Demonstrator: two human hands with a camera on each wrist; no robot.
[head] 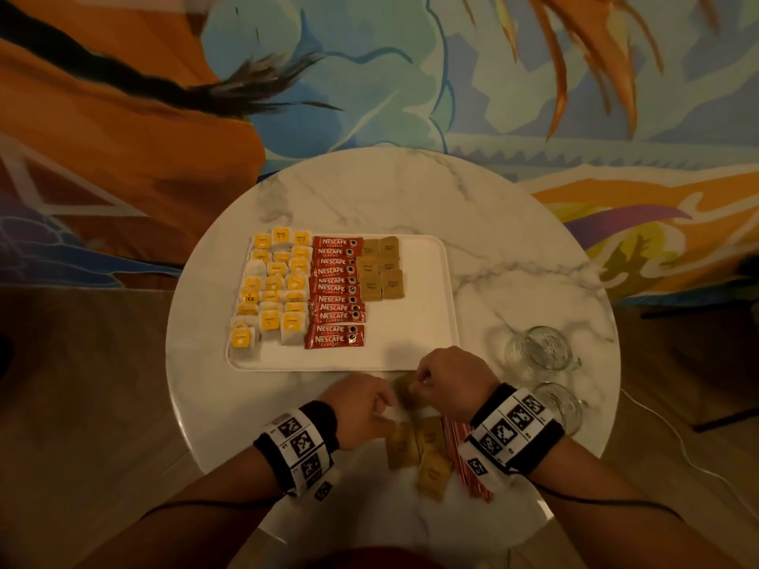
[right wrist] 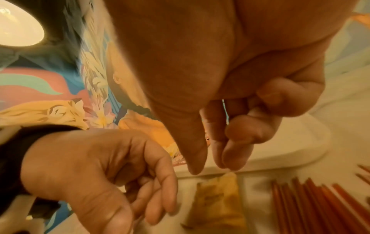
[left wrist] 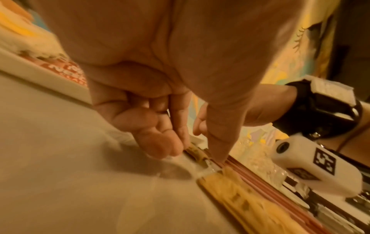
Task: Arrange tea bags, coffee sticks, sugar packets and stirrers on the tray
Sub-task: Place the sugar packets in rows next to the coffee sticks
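Observation:
A white tray [head: 419, 330] holds yellow-tagged tea bags [head: 273, 289] at its left, red coffee sticks [head: 334, 289] in the middle and brown sugar packets [head: 382, 269] beside them. Just in front of the tray, both hands meet over one brown sugar packet [head: 404, 391]. My left hand [head: 388, 402] pinches its edge [left wrist: 197, 152] between thumb and fingertips. My right hand [head: 415, 386] pinches the packet's [right wrist: 218, 197] top edge with thumb and fingers pointing down [right wrist: 212, 170]. More loose sugar packets [head: 415, 445] and red stirrers [head: 464, 457] lie under my wrists.
Two glass mugs [head: 538, 351] [head: 562, 404] stand on the round marble table [head: 513, 248] to the right of my right wrist. The tray's right half is bare. A thin cable runs off the table's right side.

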